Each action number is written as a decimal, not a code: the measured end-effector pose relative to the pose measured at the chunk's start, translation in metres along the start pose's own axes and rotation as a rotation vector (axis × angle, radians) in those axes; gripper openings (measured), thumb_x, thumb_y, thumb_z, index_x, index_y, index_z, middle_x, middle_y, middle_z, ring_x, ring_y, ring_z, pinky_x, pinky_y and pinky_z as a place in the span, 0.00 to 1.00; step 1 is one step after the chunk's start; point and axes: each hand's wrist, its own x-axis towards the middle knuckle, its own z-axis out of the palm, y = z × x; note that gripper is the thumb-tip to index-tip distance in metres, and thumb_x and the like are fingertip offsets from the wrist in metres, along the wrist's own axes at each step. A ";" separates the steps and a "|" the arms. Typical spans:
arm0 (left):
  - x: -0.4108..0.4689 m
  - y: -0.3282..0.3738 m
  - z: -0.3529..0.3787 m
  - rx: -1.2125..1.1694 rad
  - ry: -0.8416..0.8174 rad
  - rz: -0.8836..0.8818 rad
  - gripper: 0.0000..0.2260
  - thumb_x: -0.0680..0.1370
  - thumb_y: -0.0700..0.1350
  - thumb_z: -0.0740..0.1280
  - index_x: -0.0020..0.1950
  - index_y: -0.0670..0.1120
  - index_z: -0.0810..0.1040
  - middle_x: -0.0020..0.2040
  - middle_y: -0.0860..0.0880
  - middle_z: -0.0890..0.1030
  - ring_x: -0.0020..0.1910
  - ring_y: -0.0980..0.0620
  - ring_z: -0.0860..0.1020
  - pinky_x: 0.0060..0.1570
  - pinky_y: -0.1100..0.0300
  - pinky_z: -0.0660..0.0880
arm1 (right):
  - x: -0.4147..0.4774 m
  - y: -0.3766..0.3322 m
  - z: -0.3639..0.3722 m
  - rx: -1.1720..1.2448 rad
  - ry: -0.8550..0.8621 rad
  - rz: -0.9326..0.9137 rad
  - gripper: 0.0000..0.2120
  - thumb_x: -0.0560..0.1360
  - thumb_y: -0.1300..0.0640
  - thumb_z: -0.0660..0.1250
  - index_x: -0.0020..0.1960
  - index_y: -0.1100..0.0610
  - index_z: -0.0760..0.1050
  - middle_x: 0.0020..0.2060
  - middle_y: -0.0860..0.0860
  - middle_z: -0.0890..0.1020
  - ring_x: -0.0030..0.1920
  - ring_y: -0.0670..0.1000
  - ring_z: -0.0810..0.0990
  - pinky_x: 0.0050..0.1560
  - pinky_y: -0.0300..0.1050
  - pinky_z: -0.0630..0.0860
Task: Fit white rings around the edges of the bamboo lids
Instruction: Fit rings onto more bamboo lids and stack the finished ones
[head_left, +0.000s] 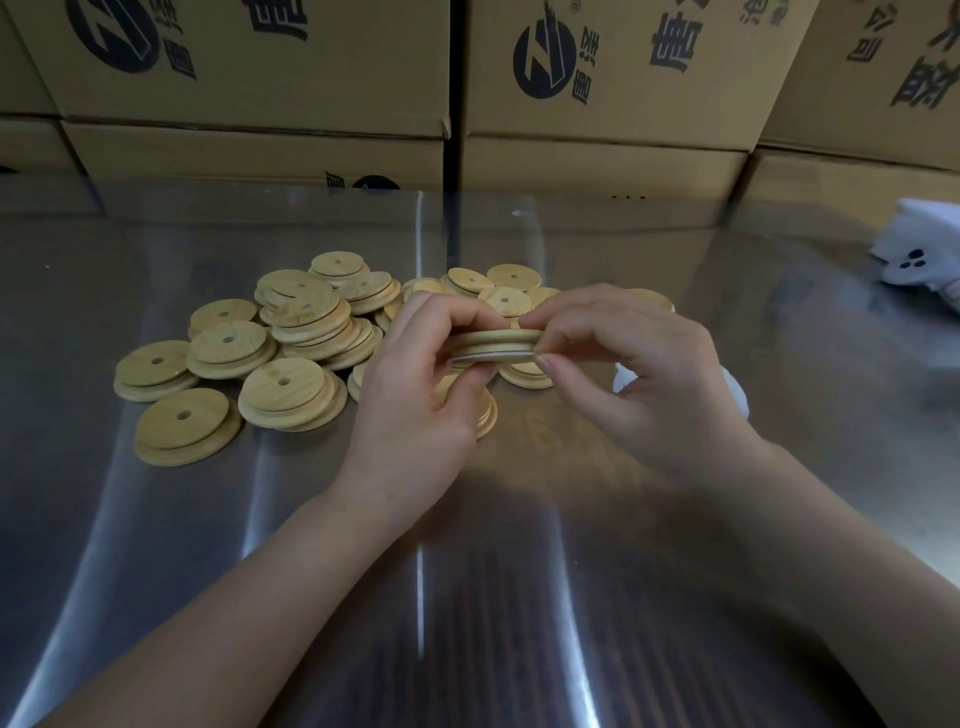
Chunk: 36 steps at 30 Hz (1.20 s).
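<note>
Now, head view: looks down on a steel table (156, 519).
Left hand (415, 384): fingers curled round the left edge of a lid, thumb underneath.
Right hand (639, 374): pinches the same lid's right edge, thumb low, fingertips on top.
Lid (496, 340): held level and edge-on between both hands, above the table, mid-scene.
Ring (493, 356): thin white band along the lid's lower edge, between the thumbs; how far it is seated, cannot tell.
Pile (311, 332): loose bamboo lids with centre holes, left of and behind the hands.
White heap (735, 389): just right of the right hand, partly hidden, blurred.
Boxes (597, 78): cardboard, stacked along the far side.
</note>
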 end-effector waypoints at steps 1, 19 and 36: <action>0.000 0.000 0.000 0.010 0.001 0.005 0.14 0.73 0.31 0.67 0.52 0.47 0.75 0.50 0.49 0.76 0.52 0.51 0.77 0.52 0.47 0.77 | 0.001 0.000 -0.001 0.009 -0.013 0.006 0.02 0.73 0.70 0.70 0.44 0.65 0.79 0.46 0.56 0.82 0.50 0.46 0.79 0.49 0.38 0.79; 0.002 0.000 -0.005 -0.064 0.021 -0.024 0.15 0.73 0.31 0.68 0.51 0.50 0.74 0.48 0.49 0.78 0.51 0.51 0.78 0.52 0.58 0.76 | 0.000 0.003 0.002 0.308 0.079 0.233 0.03 0.72 0.66 0.72 0.45 0.61 0.81 0.48 0.55 0.82 0.52 0.50 0.82 0.47 0.37 0.78; 0.002 0.004 0.000 -0.441 0.026 -0.333 0.18 0.75 0.30 0.67 0.59 0.49 0.78 0.53 0.54 0.84 0.53 0.52 0.83 0.51 0.57 0.81 | 0.000 0.008 0.005 0.657 0.127 0.553 0.06 0.71 0.61 0.72 0.48 0.56 0.84 0.44 0.50 0.86 0.48 0.52 0.85 0.51 0.52 0.82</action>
